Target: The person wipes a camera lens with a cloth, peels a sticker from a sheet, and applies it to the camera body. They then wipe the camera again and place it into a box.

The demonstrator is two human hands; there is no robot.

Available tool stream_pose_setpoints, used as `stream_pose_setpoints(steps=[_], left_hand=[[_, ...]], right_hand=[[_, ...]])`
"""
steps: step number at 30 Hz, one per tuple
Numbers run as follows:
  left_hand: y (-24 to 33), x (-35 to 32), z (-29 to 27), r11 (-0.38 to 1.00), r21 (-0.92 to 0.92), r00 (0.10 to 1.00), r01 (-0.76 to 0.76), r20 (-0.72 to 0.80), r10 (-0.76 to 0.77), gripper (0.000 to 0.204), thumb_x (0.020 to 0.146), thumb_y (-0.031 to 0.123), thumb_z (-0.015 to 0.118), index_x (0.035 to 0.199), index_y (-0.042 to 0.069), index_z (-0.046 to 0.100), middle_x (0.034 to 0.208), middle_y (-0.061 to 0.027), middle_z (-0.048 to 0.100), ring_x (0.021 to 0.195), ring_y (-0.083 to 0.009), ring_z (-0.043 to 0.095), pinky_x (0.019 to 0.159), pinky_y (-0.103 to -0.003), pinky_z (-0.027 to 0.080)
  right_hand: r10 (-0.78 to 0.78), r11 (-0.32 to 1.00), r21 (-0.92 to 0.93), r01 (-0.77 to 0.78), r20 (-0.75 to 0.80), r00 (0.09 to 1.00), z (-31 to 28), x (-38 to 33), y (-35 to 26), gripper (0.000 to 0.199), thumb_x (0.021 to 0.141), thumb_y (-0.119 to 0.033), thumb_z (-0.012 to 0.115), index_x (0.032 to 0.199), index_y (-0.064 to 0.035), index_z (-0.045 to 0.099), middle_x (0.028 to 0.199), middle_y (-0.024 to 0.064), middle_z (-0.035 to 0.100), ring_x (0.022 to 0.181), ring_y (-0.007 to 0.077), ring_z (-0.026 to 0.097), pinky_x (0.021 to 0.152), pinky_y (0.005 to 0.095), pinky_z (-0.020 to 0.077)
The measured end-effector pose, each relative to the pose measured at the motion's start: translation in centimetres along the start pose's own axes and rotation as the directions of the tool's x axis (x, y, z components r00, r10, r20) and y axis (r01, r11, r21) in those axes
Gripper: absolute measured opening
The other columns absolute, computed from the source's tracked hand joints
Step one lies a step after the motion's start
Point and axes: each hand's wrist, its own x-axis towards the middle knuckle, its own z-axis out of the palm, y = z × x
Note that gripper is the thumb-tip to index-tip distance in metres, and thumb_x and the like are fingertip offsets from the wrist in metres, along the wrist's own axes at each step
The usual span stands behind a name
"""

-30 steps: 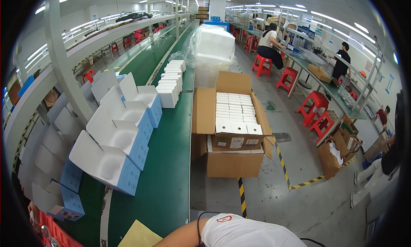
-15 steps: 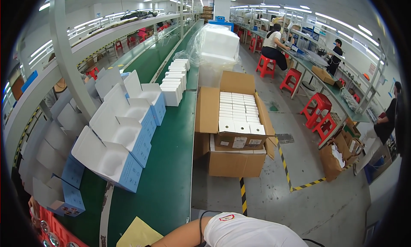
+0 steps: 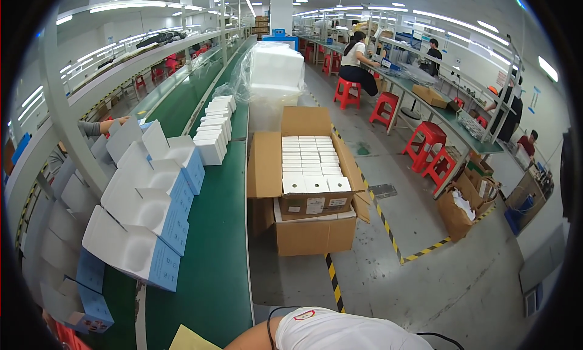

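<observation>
So the view has swung a bit to the right and tipped up since a second ago: the open brown cardboard carton (image 3: 311,168) packed with small white boxes now sits closer to the middle, and more of the far aisle shows. Neither of the person's hands is in the shot, so I can't tell whether either grip is spread or pressed together; all you get is a bare arm and white sleeve (image 3: 340,332) along the bottom edge with a thin black cable running over it. The carton stands on the grey floor just beside the long green conveyor belt (image 3: 212,247), stacked on a second closed brown carton (image 3: 316,234) under it, flaps folded out. On the belt's left side there's a row of open white-lined boxes with light blue outsides (image 3: 146,210), lids standing up, one after another. Further up the belt is a stack of plain white foam trays (image 3: 214,131), and behind the carton a big plastic-wrapped block of white foam (image 3: 274,77). A co-worker's hand (image 3: 112,125) reaches toward the blue boxes from the far left. Over on the right, red plastic stools (image 3: 428,143) line a long counter (image 3: 437,107) where a few people sit working. A yellow sheet (image 3: 191,339) pokes in at the bottom of the belt.
</observation>
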Motion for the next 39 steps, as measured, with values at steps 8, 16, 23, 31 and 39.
stream_pose_setpoints(steps=[8, 16, 23, 31, 39], left_hand=[[-1.5, -2.4, 1.0, 0.972, -0.178, 0.988, 0.154, 0.039, -0.149, 0.02, 0.08, 0.015, 0.066, 0.095, 0.005, 0.057, 0.088, -0.01, 0.06, 0.082, -0.0233, 0.06, 0.074, -0.034, 0.049], [-3.1, -3.8, 0.8, 0.896, -0.33, 0.954, 0.296, 0.058, -0.294, 0.022, 0.079, 0.014, 0.067, 0.097, 0.005, 0.057, 0.09, -0.0107, 0.06, 0.084, -0.0232, 0.06, 0.075, -0.034, 0.049], [-4.4, -5.6, -0.6, 0.798, -0.425, 0.879, 0.428, -0.01, -0.477, 0.024, 0.078, 0.012, 0.068, 0.098, 0.004, 0.056, 0.092, -0.0114, 0.061, 0.085, -0.0232, 0.06, 0.076, -0.035, 0.049], [2.0, -0.1, -7.2, 0.261, -0.785, 0.721, 0.562, 0.311, -0.62, 0.071, 0.062, 0.008, 0.084, 0.122, 0.005, 0.047, 0.101, -0.0143, 0.059, 0.089, -0.0254, 0.061, 0.075, -0.036, 0.054], [2.9, -0.7, -7.8, 0.486, -0.719, 0.761, 0.496, 0.09, -0.643, 0.077, 0.057, 0.006, 0.086, 0.123, 0.001, 0.047, 0.113, -0.0126, 0.056, 0.099, -0.0239, 0.059, 0.086, -0.035, 0.05]], right_hand=[[0.04, 0.999, 0.023, -0.039, -0.064, 0.997, 0.9, -0.7, -0.7, 0.023, 0.076, -0.006, 0.063, 0.065, -0.007, 0.043, 0.06, -0.0005, 0.041, 0.056, 0.0103, 0.038, 0.051, 0.0301, 0.0352], [0.061, 0.998, 0.004, -0.06, -0.084, 0.995, 1.0, -0.9, -1.5, 0.029, 0.076, -0.008, 0.065, 0.064, -0.0087, 0.039, 0.06, -0.002, 0.036, 0.056, 0.0098, 0.035, 0.052, 0.0297, 0.0346], [0.021, 0.999, 0.043, -0.021, 0.012, 1.0, 0.4, -1.1, -1.4, 0.032, 0.076, -0.012, 0.07, 0.065, -0.0083, 0.04, 0.061, -0.0015, 0.039, 0.058, 0.0089, 0.039, 0.052, 0.0281, 0.035], [0.062, 0.988, 0.135, -0.073, 0.083, 0.995, -0.9, -1.0, -1.9, 0.023, 0.082, -0.01, 0.065, 0.077, -0.0083, 0.043, 0.07, -0.0038, 0.041, 0.067, 0.0052, 0.04, 0.058, 0.0232, 0.0344], [0.112, 0.993, -0.041, -0.11, 0.06, 0.992, -1.1, -1.0, -3.1, 0.014, 0.083, -0.011, 0.067, 0.084, -0.0064, 0.054, 0.077, 0.0, 0.054, 0.073, 0.0094, 0.05, 0.066, 0.0243, 0.0404]])
